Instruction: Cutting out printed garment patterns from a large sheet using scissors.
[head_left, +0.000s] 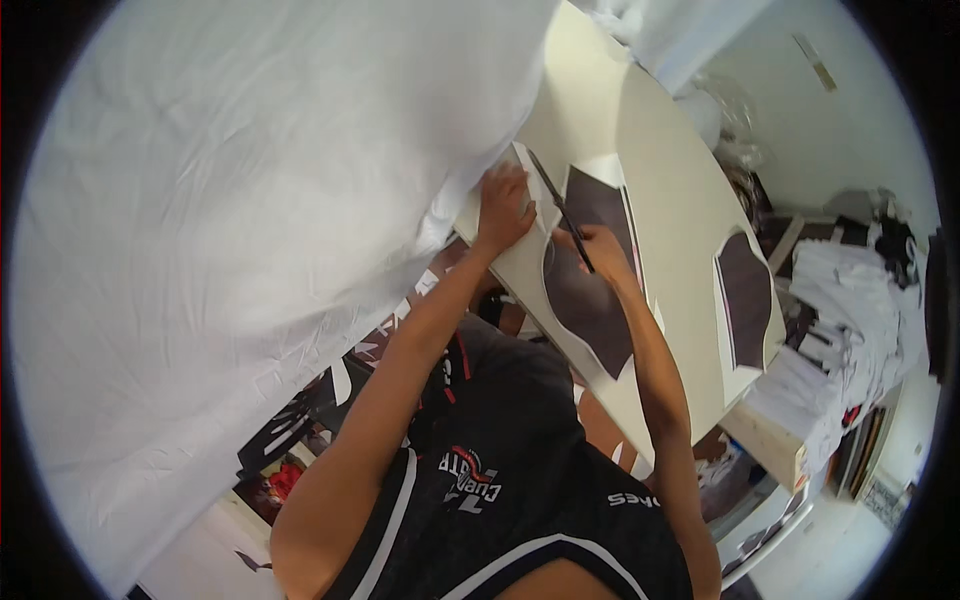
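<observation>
Nearest: one black sleeveless jersey [520,430] with white trim, worn by the person. Two bare forearms are extended over one cream table [690,210], its near edge run diagonally.

On the table, two dark panels are counted, both white-edged. Panel one, the large dark panel [590,320], curved along its left side, is laid flat near the table's near edge, partly covered by the right hand [603,252]. One long, slim black tool [562,206] is held in that hand, fingers closed around its near end; its far end is pointed up and left, toward the left hand [505,208]. (Scissors or a plain blade: it cannot be told at this angle.)

The left hand is set down just beside the tool, on one narrow white piece [541,190], fingers partly bent and a bit blurred. Whether anything is pinched there cannot be told.

Panel two, the smaller dark panel [746,305], is laid flat by the table's right edge, well apart from both hands.

To the left, one big white sheet [250,200] is draped, wrinkled, its edge brought close to the left hand. To the right, beyond the table, one heap of white cloth [850,290] is piled up (layers overlapped, not countable). Farther up, crumpled clear plastic [738,110] is seen by the pale wall [850,130], too bunched to be counted.
</observation>
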